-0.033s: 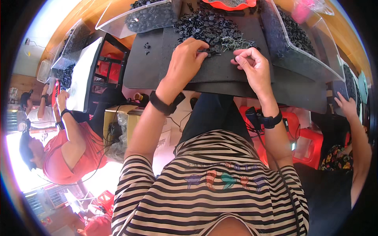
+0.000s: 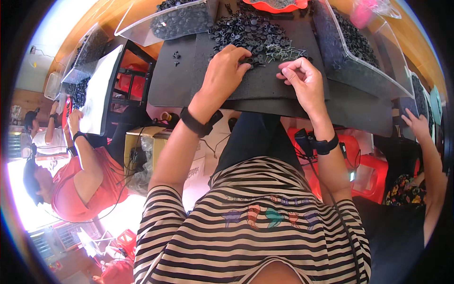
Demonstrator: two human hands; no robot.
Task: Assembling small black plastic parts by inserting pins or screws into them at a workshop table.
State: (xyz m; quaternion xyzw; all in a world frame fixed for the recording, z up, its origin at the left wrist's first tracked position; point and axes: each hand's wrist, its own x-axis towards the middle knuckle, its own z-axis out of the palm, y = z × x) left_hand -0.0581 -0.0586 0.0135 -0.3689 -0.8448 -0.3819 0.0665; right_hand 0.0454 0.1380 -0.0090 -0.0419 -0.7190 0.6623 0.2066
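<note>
Working at 1 worktop point(image 2: 172, 83), we've L hand point(image 2: 221, 73) beside its heap of blk round parts point(image 2: 250, 31), fingers nearly pinched; can't tell if anything's held. Our R hand point(image 2: 306, 80) curls half-closed near 1 heap of silvery screws point(image 2: 282, 52), grip unclear. 2 clear bins point(image 2: 340, 68) flank; 1 red bowl point(image 2: 279, 9) beyond.

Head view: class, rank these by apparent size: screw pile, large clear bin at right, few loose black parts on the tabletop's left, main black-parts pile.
1. Large clear bin
2. Main black-parts pile
3. Screw pile
4. Loose black parts
</note>
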